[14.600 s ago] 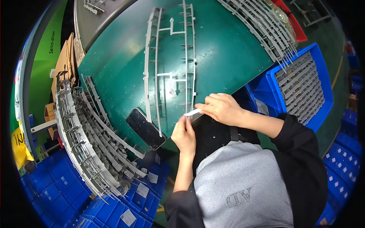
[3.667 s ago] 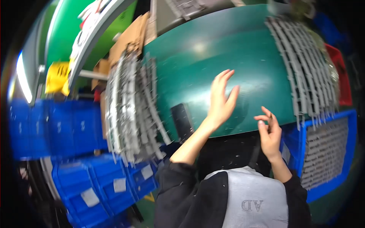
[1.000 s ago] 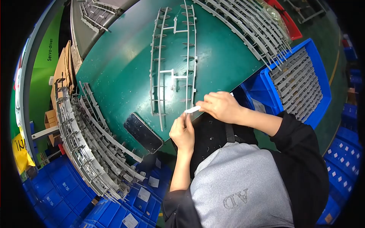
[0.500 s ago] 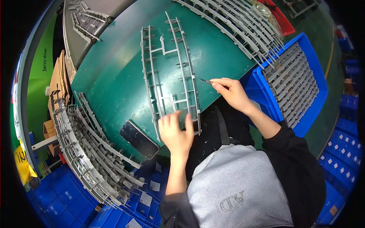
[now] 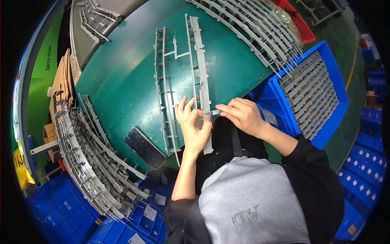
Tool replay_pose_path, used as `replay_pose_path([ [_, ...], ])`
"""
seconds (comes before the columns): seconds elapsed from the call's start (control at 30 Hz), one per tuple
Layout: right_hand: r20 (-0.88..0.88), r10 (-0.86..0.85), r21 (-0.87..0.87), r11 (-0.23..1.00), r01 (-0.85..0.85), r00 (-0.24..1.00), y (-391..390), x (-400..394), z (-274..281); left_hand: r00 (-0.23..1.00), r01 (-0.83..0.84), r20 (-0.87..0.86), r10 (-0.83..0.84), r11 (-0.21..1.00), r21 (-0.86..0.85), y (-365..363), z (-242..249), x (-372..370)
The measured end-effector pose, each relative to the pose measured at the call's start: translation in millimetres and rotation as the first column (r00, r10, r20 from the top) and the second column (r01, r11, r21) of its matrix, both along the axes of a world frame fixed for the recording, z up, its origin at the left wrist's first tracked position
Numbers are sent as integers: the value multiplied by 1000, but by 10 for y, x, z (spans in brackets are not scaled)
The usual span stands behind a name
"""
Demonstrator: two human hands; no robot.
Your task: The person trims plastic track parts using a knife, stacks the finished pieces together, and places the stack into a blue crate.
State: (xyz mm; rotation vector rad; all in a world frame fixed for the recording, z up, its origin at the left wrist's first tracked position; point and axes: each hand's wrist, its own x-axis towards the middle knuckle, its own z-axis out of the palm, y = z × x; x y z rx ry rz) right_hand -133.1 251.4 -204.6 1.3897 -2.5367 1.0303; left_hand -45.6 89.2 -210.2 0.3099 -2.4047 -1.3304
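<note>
A long grey plastic strip (image 5: 202, 69) lies on edge on the green table (image 5: 130, 69), its flat face turned up. My left hand (image 5: 193, 128) is closed on it near its lower end, thumb and fingers around the strip. In my right hand (image 5: 244, 117) a small knife (image 5: 215, 112) is pinched, its blade right at the strip's right edge beside my left thumb. A second ribbed grey strip (image 5: 161, 81) lies to the left. Between the two runs a thin branched plastic runner (image 5: 175, 51).
A phone (image 5: 145, 147) lies at the table's lower left edge. Stacked grey strips stand at left (image 5: 87, 162) and at upper right (image 5: 248, 28). A blue bin (image 5: 342, 93) with rows of strips is on my right; a red bin (image 5: 298, 22) sits behind.
My left hand has closed on the right strip, which is now turned flat face up. My right hand has brought the knife down and left to its edge.
</note>
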Motion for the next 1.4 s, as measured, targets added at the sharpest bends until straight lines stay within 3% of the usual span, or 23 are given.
replay_pose_path([
  [0.57,-43,38,0,999,-38,998,54,-49,111,999,-27,-40,32,994,101,29,-6,79],
  [0.9,-38,-34,120,992,38,999,59,-55,126,1000,-22,-17,24,992,124,14,-40,146],
  [0.97,432,-49,-140,983,121,900,49,-45,118,999,-41,-11,42,998,51,28,-59,138],
  [1.03,789,79,-326,895,305,610,43,-43,113,998,-61,-9,61,998,-22,35,-72,122],
  [1.07,789,77,-324,895,306,609,64,-51,113,998,-61,-8,61,998,-20,42,-70,107],
  [1.2,973,51,-181,770,611,225,195,-117,128,971,-190,67,231,905,-380,22,-45,-95],
  [1.4,949,-103,1,946,324,298,109,-74,271,982,-78,96,162,814,-575,-52,-119,-432],
])
